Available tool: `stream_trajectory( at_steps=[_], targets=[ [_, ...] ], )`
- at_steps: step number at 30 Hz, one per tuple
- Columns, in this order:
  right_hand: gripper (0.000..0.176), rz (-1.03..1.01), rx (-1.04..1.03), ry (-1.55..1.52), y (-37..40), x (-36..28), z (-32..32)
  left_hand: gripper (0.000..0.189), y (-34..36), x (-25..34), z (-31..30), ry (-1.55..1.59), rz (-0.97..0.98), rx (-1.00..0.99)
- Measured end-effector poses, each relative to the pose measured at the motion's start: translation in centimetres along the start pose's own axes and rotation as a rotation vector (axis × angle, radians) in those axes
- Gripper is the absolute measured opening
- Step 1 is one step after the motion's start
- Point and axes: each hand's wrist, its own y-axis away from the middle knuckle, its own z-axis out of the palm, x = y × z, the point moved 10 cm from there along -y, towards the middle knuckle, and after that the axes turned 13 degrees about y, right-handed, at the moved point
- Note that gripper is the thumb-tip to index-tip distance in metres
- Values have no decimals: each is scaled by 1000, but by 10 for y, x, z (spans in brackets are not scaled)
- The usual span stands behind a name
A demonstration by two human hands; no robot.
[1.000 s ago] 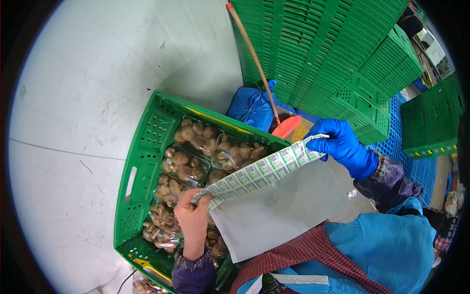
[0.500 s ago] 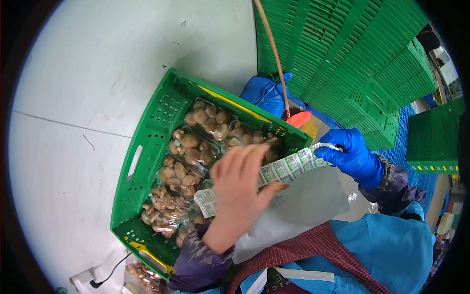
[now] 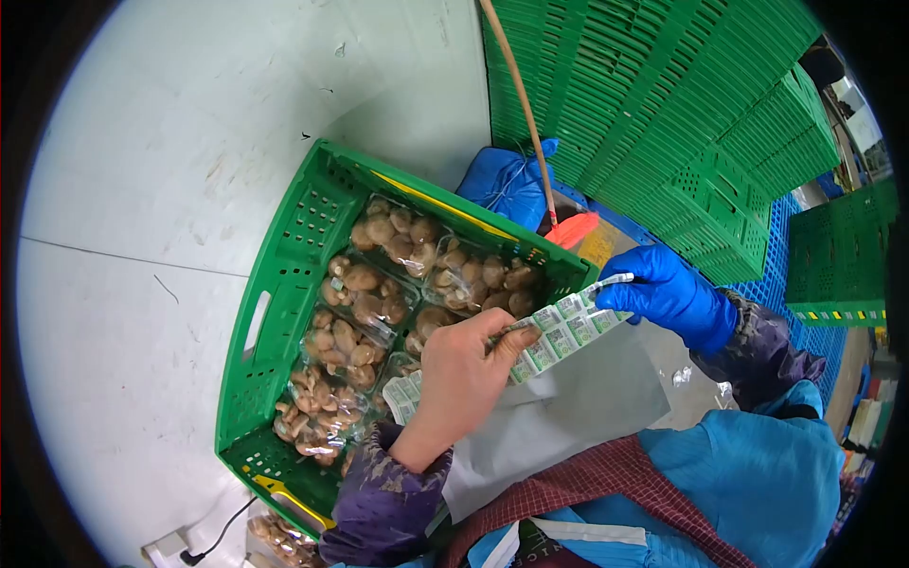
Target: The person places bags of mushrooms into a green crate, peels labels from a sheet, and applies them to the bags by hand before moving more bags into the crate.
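Observation:
A long strip of printed labels [image 3: 557, 336], with small square codes and green print, stretches between my hands over the crate's edge. My left hand [image 3: 464, 364] is bare, its thumb and fingers pinching the strip near its middle. The strip's loose end hangs behind that wrist, over the mushroom packs. On the right, my right hand [image 3: 663, 293] wears a blue glove and grips the strip's upper end. Several clear-wrapped packs of brown mushrooms [image 3: 346, 346] lie in the green crate [image 3: 270, 275] beneath and left of my bare hand.
A pale panel or surface [image 3: 161, 170] adjoins the crate on the left. Stacked green crates [image 3: 644, 95] rise at the back right. A blue bag [image 3: 507, 189] and an orange-red broom-like head [image 3: 573, 230] on a stick lie behind the crate. Another mushroom pack [image 3: 282, 538] is at lower left.
My left hand has come down from an open, blurred pose and closed on the label strip. The gloved hand has shifted slightly left, still gripping the upper end.

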Motion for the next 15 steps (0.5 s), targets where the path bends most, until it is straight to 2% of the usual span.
stream_trajectory(
  at_steps=[1, 2, 4, 5, 6, 7, 8, 9, 12, 15],
  targets=[
    [26, -278, 80, 51, -5, -7, -3, 19, -1, -2, -2, 0, 0, 1],
    [26, -279, 77, 52, -7, -11, -3, 20, -2, -7, -2, -3, -25, -17],
    [27, -616, 257, 454, 1, -56, -6, 20, -2, -15, -5, -2, -55, -28],
    [26, -732, 267, 598, 2, -64, -1, 19, -3, -18, -4, 12, -68, -54],
    [26, -733, 264, 598, 2, -63, 2, 19, -3, -20, -2, 26, -79, -80],
    [25, -541, 154, 419, -10, -45, 4, 19, -4, -20, -2, 28, -80, -78],
    [25, -349, 46, 242, -18, -26, 10, 19, -6, -4, -8, -4, 82, 3],
    [25, -349, 40, 243, -19, -26, 13, 21, -4, 13, -14, -35, 241, 88],
    [24, -277, 48, 142, -26, -24, 18, 29, -5, 32, -8, -78, 335, 87],
    [21, -275, 8, 77, -31, -18, 33, 25, -7, 39, 0, -71, 400, 152]
  ],
)
